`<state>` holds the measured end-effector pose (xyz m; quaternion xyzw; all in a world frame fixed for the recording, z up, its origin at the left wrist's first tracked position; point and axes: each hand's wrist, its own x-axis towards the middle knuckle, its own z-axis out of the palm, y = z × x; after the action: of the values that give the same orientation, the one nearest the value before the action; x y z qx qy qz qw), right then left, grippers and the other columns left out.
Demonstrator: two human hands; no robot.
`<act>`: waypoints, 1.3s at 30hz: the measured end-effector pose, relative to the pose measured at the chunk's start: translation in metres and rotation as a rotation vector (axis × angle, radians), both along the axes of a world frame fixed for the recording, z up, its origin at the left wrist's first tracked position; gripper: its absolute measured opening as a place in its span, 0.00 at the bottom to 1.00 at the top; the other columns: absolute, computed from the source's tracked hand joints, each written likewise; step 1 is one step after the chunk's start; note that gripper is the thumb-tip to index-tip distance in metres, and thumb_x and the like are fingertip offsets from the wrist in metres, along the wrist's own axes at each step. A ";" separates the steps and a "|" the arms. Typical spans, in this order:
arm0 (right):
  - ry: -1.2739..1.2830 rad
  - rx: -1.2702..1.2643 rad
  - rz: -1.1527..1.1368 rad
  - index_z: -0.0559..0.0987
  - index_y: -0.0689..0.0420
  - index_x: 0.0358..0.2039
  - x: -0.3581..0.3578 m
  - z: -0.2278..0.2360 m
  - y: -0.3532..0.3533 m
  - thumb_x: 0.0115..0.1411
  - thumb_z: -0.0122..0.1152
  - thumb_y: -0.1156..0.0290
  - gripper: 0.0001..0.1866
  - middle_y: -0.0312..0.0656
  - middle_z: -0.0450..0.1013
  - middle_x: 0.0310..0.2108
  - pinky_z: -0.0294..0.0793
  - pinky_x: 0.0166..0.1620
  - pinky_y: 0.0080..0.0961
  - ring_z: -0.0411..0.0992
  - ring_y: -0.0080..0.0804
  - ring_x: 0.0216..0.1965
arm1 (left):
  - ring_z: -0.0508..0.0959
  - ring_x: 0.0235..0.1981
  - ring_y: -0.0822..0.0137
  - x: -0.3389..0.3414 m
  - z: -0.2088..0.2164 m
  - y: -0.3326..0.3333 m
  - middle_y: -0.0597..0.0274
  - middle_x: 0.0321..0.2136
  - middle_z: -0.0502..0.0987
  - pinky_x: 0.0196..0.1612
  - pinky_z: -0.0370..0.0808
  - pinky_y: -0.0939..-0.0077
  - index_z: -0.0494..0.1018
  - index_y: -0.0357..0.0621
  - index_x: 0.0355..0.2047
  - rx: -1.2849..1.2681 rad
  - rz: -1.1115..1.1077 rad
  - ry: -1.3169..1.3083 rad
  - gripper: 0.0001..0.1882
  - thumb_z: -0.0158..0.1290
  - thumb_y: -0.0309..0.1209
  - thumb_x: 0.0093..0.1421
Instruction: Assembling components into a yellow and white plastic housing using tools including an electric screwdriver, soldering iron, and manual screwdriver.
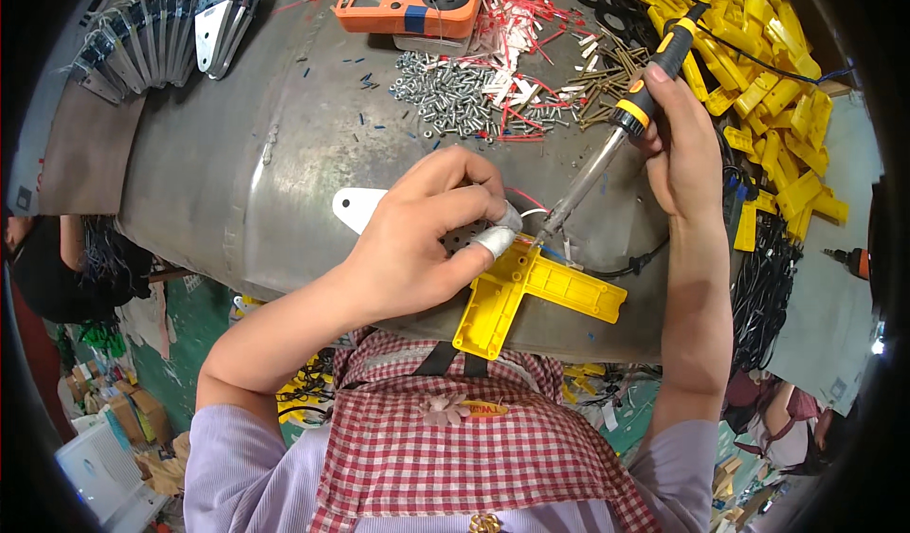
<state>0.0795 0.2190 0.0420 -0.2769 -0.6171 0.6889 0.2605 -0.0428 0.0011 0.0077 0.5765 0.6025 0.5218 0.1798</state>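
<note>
My right hand point(682, 144) is closed around the black and yellow handle of a soldering iron point(592, 168). The iron's tip points down at the edge of a yellow plastic housing point(569, 289), where thin wires show. Over that same housing, my left hand point(422, 234) has thumb and forefinger pinched together, both with white coverings on their tips. What lies between them is hidden; a thin red and white wire point(533, 206) comes out close by. From under the left hand sticks out a white metal plate point(356, 207) with a hole near its rounded end.
An orange multimeter point(408, 5) stands at the back, behind piles of screws point(441, 92) and red-and-white wire pieces point(512, 45). Yellow housings point(777, 97) are heaped at far right, with black cables point(758, 296) below. White-and-black bracket parts point(161, 36) stand in a row at far left.
</note>
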 end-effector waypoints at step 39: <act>0.268 1.007 -0.322 0.74 0.62 0.41 -0.095 0.006 0.066 0.57 0.61 0.74 0.11 0.44 0.74 0.37 0.72 0.40 0.23 0.73 0.28 0.37 | 0.67 0.52 0.46 -0.007 0.015 -0.038 0.42 0.51 0.66 0.54 0.65 0.58 0.57 0.34 0.57 -0.347 -0.117 0.485 0.48 0.67 0.37 0.37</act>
<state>-0.0157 0.2847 0.0481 -0.1187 -0.7821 0.2888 0.5393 -0.0501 -0.0371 0.0229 0.6787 0.6738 0.2468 0.1562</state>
